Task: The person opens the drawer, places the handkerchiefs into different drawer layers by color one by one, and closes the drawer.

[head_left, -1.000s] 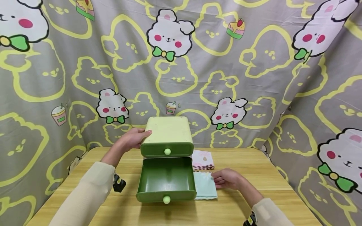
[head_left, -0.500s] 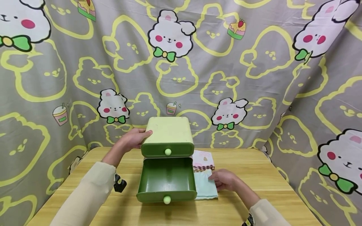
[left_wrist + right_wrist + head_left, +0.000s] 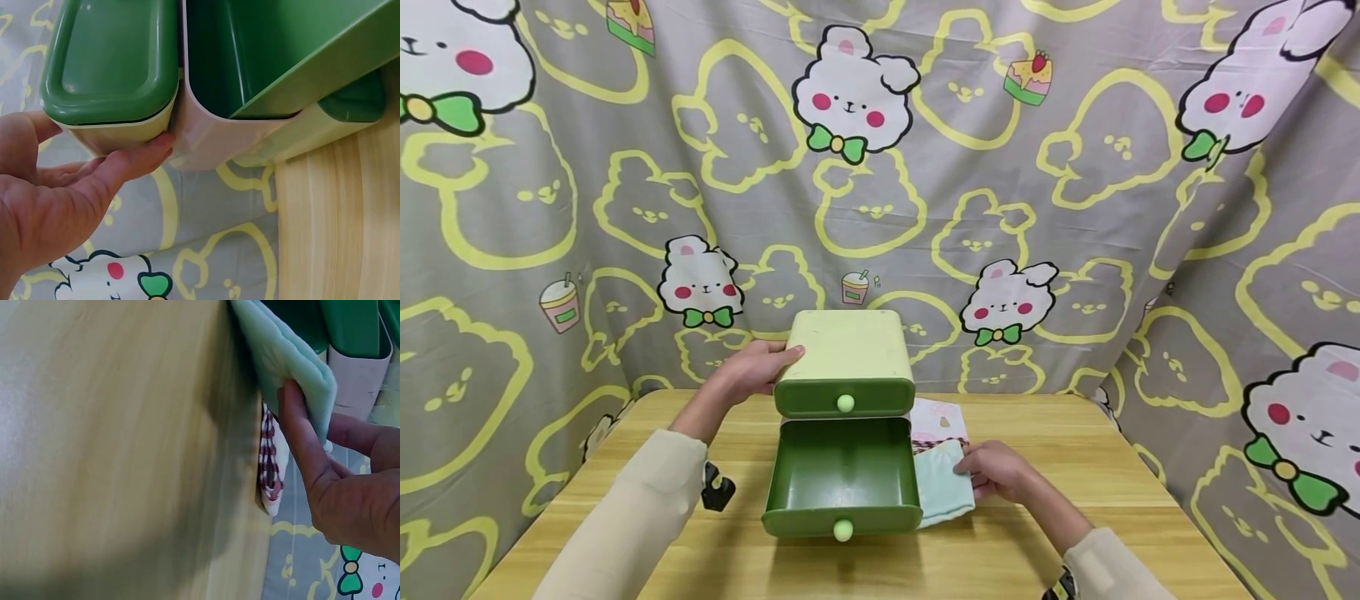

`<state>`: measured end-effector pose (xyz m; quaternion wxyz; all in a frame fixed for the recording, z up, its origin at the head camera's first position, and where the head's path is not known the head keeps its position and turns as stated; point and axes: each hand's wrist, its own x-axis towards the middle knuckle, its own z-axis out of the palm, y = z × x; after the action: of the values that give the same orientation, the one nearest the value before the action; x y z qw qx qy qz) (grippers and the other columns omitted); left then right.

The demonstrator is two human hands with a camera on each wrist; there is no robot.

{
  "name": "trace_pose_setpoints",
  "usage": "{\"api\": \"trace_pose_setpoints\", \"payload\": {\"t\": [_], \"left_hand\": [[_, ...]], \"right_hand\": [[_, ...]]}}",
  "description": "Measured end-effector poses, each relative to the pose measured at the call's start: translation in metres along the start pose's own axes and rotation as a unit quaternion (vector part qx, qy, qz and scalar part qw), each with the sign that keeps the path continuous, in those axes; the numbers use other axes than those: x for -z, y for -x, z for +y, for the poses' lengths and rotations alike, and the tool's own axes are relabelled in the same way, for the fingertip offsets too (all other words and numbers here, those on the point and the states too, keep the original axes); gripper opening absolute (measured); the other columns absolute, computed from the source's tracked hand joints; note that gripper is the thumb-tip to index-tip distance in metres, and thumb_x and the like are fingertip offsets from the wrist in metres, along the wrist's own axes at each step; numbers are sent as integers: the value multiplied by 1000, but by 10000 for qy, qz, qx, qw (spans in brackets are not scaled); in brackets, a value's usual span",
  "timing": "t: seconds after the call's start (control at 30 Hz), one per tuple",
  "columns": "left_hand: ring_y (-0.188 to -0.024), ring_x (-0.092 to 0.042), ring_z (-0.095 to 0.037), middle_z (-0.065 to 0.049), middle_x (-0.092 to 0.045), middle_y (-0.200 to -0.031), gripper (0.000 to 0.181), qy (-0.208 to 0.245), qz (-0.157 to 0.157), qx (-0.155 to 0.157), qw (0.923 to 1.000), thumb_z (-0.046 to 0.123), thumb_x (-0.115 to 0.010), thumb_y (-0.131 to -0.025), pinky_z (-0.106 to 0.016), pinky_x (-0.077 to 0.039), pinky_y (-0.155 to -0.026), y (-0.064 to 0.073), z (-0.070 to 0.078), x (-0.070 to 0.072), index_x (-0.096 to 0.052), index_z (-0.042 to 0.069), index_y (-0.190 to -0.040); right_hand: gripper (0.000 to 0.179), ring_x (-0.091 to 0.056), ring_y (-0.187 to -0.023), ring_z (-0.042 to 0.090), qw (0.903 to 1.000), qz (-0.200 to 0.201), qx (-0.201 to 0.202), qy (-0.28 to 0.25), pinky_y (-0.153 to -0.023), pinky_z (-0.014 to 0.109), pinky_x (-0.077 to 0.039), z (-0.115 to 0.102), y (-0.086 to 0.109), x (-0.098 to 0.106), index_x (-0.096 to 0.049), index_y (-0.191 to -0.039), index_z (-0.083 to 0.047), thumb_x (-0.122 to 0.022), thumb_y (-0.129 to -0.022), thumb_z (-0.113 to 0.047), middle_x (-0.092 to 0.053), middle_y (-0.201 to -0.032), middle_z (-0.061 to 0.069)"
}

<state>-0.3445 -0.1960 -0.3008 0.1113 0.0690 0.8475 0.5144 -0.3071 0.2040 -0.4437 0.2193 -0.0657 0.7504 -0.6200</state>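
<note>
Counter (image 3: 1052, 442) first: pale wood grain, running wide in front of me, walled behind and on both sides by a grey drape (image 3: 625, 217) printed with yellow bear outlines and white bunnies. I see my left hand (image 3: 752, 369) curled round the top left edge of the green drawer box (image 3: 846, 350), fingers wrapping its back corner in the left wrist view. Upper drawer (image 3: 844, 398) sits closed, lower drawer (image 3: 842, 479) is pulled out toward me with its pale knob facing front. My right hand (image 3: 996, 468) pinches the mint cloth (image 3: 942, 492), thumb on one face and fingers behind, lifting its far edge while the near edge rests on the counter just beside the open drawer. Behind it lies a folded pink checked cloth (image 3: 938, 421), touching the box's right side.

Hard to read: the checked cloth's near part is covered by the mint cloth and my hand, and I cannot tell how many layers it has. A small black object (image 3: 717, 486) pokes out by my left sleeve; what it is I cannot make out. Box's rear is hidden from the head view.

Open wood lies right of my right hand out to the counter's edge, and along the front edge below the drawer.
</note>
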Motion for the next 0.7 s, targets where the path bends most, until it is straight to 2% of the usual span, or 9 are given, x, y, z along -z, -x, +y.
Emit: {"api": "trace_pose_setpoints", "payload": {"t": [0.5,0.7], "left_hand": [[-89,-62,-14,-13,-64,-113,65,-40,23,-25,10000,40,-46,-109,-33,-56,-83,0,-2,1,-34,-1,-157],[-93,-62,-15,-15,-63,-118,64,-32,21,-5,10000,40,-46,-109,-34,-56,-86,-1,-1,1,-33,0,-157]], "right_hand": [[33,-73,-73,13,9992,-19,348,215,-65,27,-60,-44,16,7,-60,-119,18,-59,-93,-3,-75,-83,7],[35,-73,-76,13,9981,3,454,416,-68,28,-60,-69,25,10,-59,-123,17,-60,-96,-5,-75,-85,5]]}}
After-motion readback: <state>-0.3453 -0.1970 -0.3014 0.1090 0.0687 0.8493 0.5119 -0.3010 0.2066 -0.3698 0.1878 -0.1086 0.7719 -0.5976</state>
